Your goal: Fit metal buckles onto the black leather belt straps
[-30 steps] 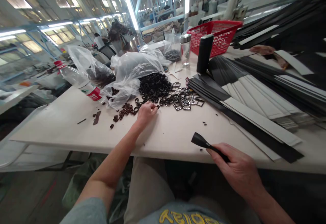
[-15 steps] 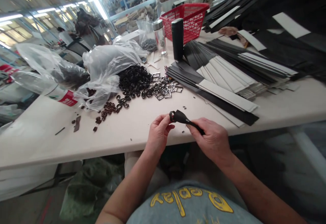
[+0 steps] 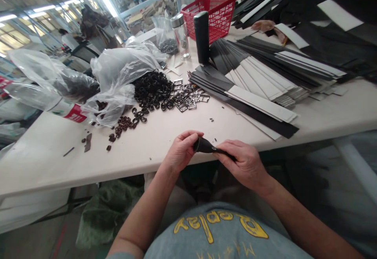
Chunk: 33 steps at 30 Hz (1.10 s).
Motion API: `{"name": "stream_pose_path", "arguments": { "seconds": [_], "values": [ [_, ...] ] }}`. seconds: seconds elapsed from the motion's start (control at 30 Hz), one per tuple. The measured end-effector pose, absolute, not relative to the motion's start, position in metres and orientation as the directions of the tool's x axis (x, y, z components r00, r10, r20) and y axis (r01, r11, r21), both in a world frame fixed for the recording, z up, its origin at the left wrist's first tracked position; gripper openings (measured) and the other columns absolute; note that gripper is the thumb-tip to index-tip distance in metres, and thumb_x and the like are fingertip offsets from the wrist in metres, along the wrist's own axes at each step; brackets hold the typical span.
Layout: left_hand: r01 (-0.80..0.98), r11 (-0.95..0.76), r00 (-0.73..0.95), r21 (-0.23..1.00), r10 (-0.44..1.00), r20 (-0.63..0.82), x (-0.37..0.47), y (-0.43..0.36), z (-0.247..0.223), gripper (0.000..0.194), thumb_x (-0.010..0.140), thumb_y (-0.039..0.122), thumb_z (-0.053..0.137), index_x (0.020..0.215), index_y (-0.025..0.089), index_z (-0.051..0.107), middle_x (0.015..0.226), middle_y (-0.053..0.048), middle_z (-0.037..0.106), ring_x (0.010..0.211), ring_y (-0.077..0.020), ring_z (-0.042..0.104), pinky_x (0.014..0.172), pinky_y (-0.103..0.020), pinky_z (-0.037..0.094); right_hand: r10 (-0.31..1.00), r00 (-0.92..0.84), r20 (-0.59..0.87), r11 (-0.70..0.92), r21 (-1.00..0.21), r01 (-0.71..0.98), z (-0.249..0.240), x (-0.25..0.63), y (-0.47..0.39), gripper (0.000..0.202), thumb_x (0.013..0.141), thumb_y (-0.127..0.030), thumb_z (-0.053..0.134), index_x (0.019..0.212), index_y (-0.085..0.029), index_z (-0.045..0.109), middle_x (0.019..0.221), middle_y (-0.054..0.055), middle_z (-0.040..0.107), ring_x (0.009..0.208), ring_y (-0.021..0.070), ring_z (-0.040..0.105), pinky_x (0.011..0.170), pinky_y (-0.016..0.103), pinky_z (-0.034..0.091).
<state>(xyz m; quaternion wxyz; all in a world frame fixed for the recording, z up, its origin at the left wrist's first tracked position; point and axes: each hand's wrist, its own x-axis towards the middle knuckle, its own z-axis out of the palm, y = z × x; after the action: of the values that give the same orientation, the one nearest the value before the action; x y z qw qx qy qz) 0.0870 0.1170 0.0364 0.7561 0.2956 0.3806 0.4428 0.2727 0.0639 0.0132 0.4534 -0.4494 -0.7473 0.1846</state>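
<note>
My right hand (image 3: 246, 164) grips a black leather strap (image 3: 206, 146) near its tip, just above the front edge of the white table (image 3: 53, 153). My left hand (image 3: 180, 150) pinches the strap's end, where a small black ring is being held against it; the ring is mostly hidden by my fingers. A heap of black rings (image 3: 151, 89) lies farther back on the table. Metal buckles (image 3: 187, 97) are piled to its right.
Stacked black and white straps (image 3: 259, 74) cover the right side of the table. Clear plastic bags (image 3: 123, 70), a plastic bottle (image 3: 44, 101), a black cylinder (image 3: 202, 37), a glass jar (image 3: 180, 35) and a red basket (image 3: 218, 11) stand behind. Small brown rings (image 3: 125, 122) are scattered at left.
My left hand left the ring heap and came back to the strap's tip with a ring. Both hands now meet at the table's front edge. The camera tilted down.
</note>
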Motion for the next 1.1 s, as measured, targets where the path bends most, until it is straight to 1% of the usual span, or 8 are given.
{"name": "stream_pose_path", "arguments": {
  "seconds": [0.23,0.37,0.43,0.53,0.63,0.77,1.03,1.1],
  "values": [
    [-0.415,0.484,0.358,0.770,0.865,-0.350,0.091,0.111,0.037,0.035,0.059,0.040,0.090,0.074,0.013,0.073,0.072,0.000,0.065,0.063,-0.0076,0.057,0.060,-0.017,0.048,0.833,-0.145,0.533,0.528,-0.690,0.494,0.006,0.265,0.060,0.009,0.096,-0.020,0.058,0.093,-0.019,0.066,0.082,0.004,0.070,0.076,0.0190,0.066,0.070,0.029,0.050],
    [-0.417,0.448,0.321,0.791,0.887,-0.333,0.097,0.107,0.035,0.033,0.062,0.041,0.089,0.071,0.015,0.072,0.068,0.002,0.062,0.062,-0.0070,0.054,0.060,-0.017,0.045,0.816,-0.164,0.555,0.531,-0.604,0.594,0.001,0.260,0.058,0.022,0.099,-0.027,0.055,0.116,-0.015,0.062,0.096,0.009,0.073,0.084,0.0226,0.070,0.074,0.032,0.051],
    [-0.375,0.422,0.300,0.826,0.898,-0.322,0.098,0.104,0.032,0.032,0.064,0.043,0.087,0.071,0.016,0.073,0.067,0.002,0.062,0.062,-0.0077,0.053,0.060,-0.018,0.044,0.799,-0.189,0.570,0.544,-0.554,0.630,-0.001,0.259,0.057,0.024,0.100,-0.030,0.053,0.116,-0.014,0.061,0.097,0.009,0.074,0.082,0.0226,0.070,0.072,0.031,0.051],
    [-0.184,0.273,0.255,0.944,0.941,-0.223,0.096,0.099,0.025,0.029,0.078,0.047,0.076,0.080,0.018,0.077,0.075,0.000,0.066,0.071,-0.0107,0.057,0.068,-0.021,0.045,0.791,-0.217,0.572,0.554,-0.519,0.651,-0.003,0.260,0.057,0.020,0.102,-0.029,0.049,0.104,-0.016,0.064,0.088,0.007,0.074,0.074,0.0213,0.070,0.066,0.030,0.049],
    [0.039,0.031,0.279,0.999,0.959,-0.041,0.092,0.094,0.022,0.037,0.093,0.050,0.057,0.096,0.020,0.078,0.095,-0.004,0.070,0.092,-0.0159,0.061,0.084,-0.026,0.047,0.809,-0.208,0.550,0.543,-0.561,0.625,-0.002,0.261,0.057,0.019,0.101,-0.026,0.050,0.095,-0.018,0.066,0.082,0.005,0.073,0.070,0.0201,0.069,0.064,0.029,0.048],
    [0.094,-0.114,0.361,0.989,0.930,0.073,0.088,0.090,0.024,0.048,0.097,0.055,0.046,0.107,0.020,0.077,0.111,-0.008,0.071,0.109,-0.0218,0.062,0.097,-0.032,0.046,0.827,-0.183,0.531,0.531,-0.633,0.562,0.004,0.261,0.059,0.016,0.100,-0.024,0.051,0.095,-0.019,0.066,0.086,0.004,0.075,0.075,0.0188,0.070,0.067,0.027,0.050],
    [0.017,0.042,0.361,0.999,0.932,-0.045,0.095,0.081,0.022,0.046,0.085,0.047,0.068,0.121,0.019,0.069,0.122,-0.009,0.071,0.113,-0.0264,0.064,0.102,-0.036,0.047,0.847,-0.153,0.510,0.483,-0.616,0.622,0.011,0.251,0.063,0.024,0.098,-0.024,0.047,0.083,-0.017,0.065,0.075,0.007,0.070,0.068,0.0215,0.067,0.062,0.030,0.048],
    [-0.021,0.068,0.327,0.997,0.943,-0.057,0.095,0.081,0.023,0.040,0.087,0.045,0.066,0.117,0.019,0.071,0.116,-0.007,0.073,0.111,-0.0254,0.065,0.101,-0.035,0.047,0.871,-0.162,0.464,0.467,-0.682,0.563,0.015,0.249,0.065,0.020,0.096,-0.023,0.048,0.091,-0.017,0.067,0.085,0.009,0.073,0.077,0.0227,0.069,0.069,0.031,0.051]
  ]
}}
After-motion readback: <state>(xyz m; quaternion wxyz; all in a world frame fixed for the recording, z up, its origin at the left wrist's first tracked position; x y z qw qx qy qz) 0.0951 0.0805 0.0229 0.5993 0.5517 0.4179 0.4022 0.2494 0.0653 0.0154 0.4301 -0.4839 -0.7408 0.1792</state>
